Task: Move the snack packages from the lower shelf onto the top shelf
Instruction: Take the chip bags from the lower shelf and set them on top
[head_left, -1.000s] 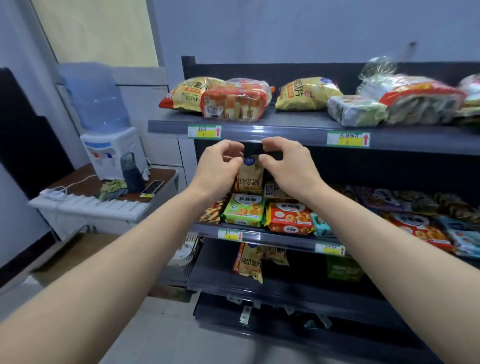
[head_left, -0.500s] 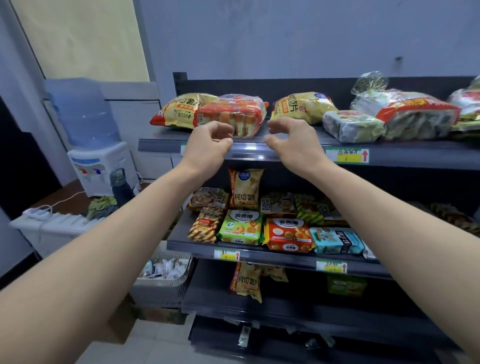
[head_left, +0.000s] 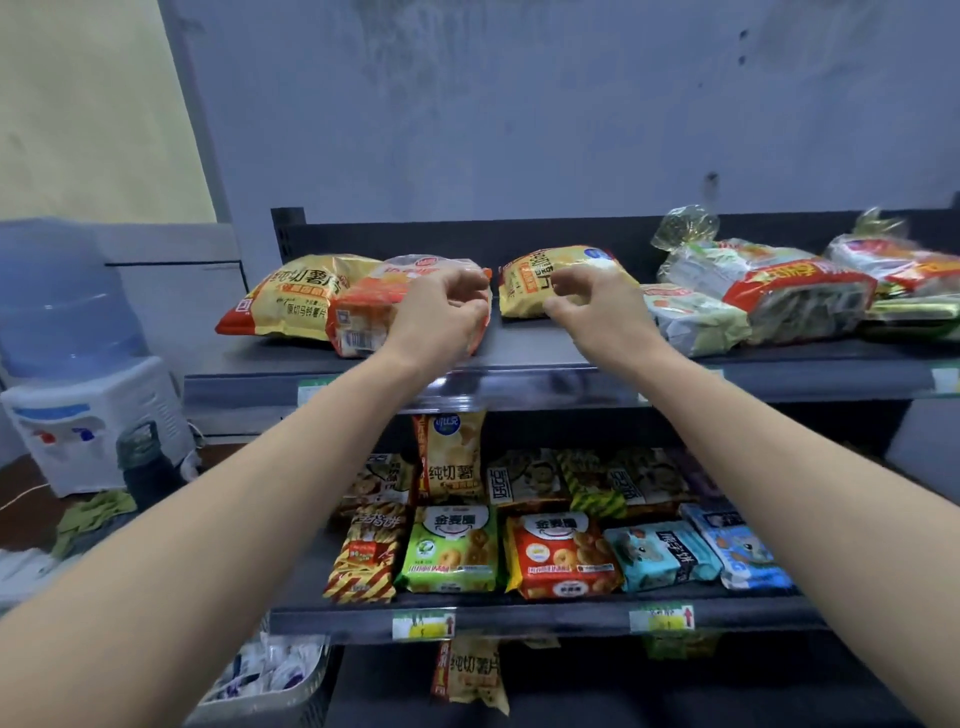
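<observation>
Left to right: the left hand (head_left: 441, 312) and right hand (head_left: 592, 306), which a second ago were pinching at a tall chip bag (head_left: 451, 453) on the lower shelf (head_left: 519, 618), are now hovering over the top shelf (head_left: 524, 345) with fingers loosely curled, apparently holding nothing, though the curled fingers are hiding the palms. That bag is still standing below among the other snack packages (head_left: 561, 556), suggesting this transfer is not happening and the move remains to be done.
</observation>
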